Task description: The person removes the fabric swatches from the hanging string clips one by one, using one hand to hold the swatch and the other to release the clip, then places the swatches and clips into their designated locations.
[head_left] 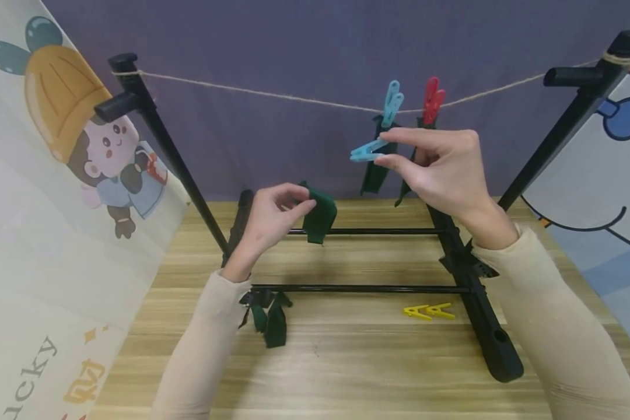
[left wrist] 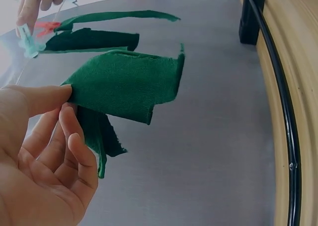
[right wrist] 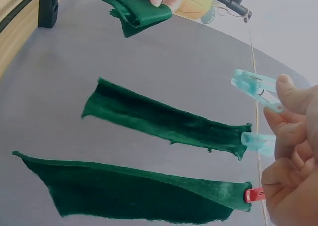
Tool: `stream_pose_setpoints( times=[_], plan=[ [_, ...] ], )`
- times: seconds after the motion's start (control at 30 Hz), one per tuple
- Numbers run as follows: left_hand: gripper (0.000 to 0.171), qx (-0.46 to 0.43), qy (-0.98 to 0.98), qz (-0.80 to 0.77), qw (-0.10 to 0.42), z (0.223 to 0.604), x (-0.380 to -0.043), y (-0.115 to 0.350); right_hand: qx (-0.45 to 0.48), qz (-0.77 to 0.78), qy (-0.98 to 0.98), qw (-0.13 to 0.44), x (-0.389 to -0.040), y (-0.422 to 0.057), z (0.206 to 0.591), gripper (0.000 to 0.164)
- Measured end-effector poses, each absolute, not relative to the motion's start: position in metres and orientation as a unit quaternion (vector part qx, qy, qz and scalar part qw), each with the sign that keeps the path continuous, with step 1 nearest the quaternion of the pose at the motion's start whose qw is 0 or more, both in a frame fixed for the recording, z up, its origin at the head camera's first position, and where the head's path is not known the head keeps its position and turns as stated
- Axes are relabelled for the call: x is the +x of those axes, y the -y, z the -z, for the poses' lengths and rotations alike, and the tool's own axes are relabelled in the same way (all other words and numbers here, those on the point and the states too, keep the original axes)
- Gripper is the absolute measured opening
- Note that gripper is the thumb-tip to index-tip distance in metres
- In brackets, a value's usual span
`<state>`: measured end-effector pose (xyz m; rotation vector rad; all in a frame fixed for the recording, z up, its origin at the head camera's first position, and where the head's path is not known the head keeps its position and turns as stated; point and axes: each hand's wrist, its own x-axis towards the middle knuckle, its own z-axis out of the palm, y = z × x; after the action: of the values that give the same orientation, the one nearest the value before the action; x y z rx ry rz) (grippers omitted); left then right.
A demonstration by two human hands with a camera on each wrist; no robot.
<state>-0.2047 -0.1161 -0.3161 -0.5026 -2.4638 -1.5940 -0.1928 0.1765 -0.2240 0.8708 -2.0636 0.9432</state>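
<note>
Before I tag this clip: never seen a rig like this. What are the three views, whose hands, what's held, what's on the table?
No machine here: a person works bare-handed, wearing three cameras. The head camera looks forward and down; each wrist camera looks at that hand's work.

The left hand pinches a green cloth piece. The right hand pinches a light-blue clothespin near the twine line, which is strung across a black frame. On the line, another light-blue clothespin and a red clothespin each hold a green strip, clearest in the right wrist view.

On the wood-grain table lie two yellow clothespins and, at the left, more green cloth.
</note>
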Motion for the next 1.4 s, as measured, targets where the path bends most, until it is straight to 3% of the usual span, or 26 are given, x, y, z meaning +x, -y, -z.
stream_pose_setpoints(
  times=[0.3,1.4],
  plan=[
    [0.021,-0.174,0.83,0.524,0.085,0.323,-0.204,0.12,0.312,-0.394,0.812,0.295,-0.187,-0.175,0.242,0.032],
    [0.019,-0.165,0.827,0.532,0.079,0.338,-0.202,0.119,0.266,-0.425,0.839,0.213,-0.183,-0.184,0.271,0.034]
  ],
)
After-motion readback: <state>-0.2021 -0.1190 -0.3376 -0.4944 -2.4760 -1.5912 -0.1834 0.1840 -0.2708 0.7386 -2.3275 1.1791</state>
